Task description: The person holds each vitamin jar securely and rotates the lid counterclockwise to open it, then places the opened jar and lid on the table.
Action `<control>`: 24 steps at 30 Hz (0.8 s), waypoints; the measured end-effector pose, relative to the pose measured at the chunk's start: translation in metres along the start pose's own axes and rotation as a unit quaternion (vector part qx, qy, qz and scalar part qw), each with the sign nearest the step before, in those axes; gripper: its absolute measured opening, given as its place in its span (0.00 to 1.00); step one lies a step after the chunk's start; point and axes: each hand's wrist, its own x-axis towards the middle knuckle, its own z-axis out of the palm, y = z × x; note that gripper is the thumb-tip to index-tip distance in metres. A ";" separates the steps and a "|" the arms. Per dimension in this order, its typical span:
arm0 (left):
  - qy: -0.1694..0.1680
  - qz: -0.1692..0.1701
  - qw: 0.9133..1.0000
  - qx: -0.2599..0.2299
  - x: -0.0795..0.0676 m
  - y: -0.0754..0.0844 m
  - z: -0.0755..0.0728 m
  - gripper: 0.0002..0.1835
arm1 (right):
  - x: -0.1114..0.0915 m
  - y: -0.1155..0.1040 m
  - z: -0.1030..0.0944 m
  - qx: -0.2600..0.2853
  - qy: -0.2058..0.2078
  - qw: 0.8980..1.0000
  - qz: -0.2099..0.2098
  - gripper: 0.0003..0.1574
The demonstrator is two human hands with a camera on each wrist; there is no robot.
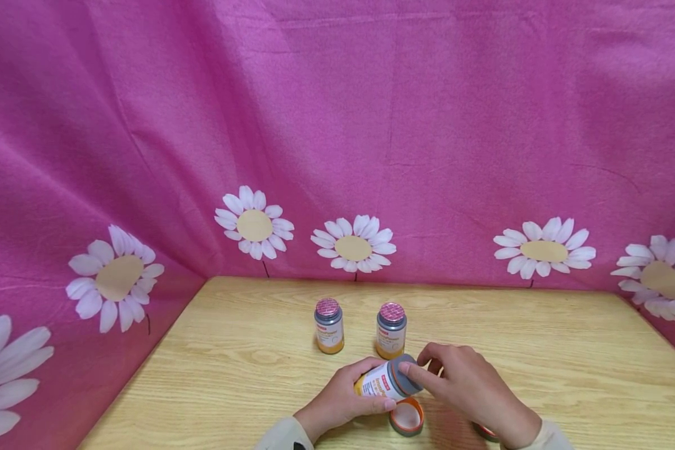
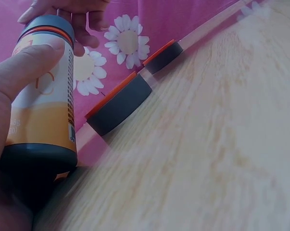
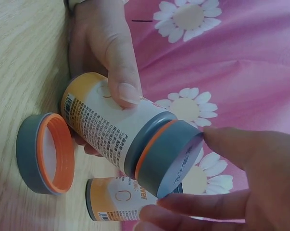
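Note:
My left hand (image 1: 343, 395) grips a supplement bottle (image 3: 106, 115) round its white and orange body, tilted with its top toward the right. A grey cap with an orange ring (image 3: 169, 156) sits on that bottle's neck. The thumb and fingers of my right hand (image 1: 465, 380) touch the cap's edges from both sides, pinching it. Just below the bottle a loose cap (image 1: 407, 417) lies with its orange inside facing up. Another loose cap (image 2: 164, 57) lies farther right, partly hidden under the right hand in the head view.
Two more bottles without caps stand upright behind the hands, a left one (image 1: 329, 328) and a right one (image 1: 391, 331), with pink foil seals on top. The wooden table (image 1: 202, 375) meets a pink flowered cloth (image 1: 427, 125) at the back and sides.

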 end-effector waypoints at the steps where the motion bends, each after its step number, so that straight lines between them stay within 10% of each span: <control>1: -0.001 0.002 1.000 0.000 0.000 0.000 0.000 0.24 | 0.000 0.001 0.000 0.002 0.000 1.000 -0.008 0.21; 24: 0.000 -0.015 1.000 0.003 0.000 0.002 0.000 0.24 | -0.001 0.012 -0.009 0.142 -0.107 0.973 -0.150 0.25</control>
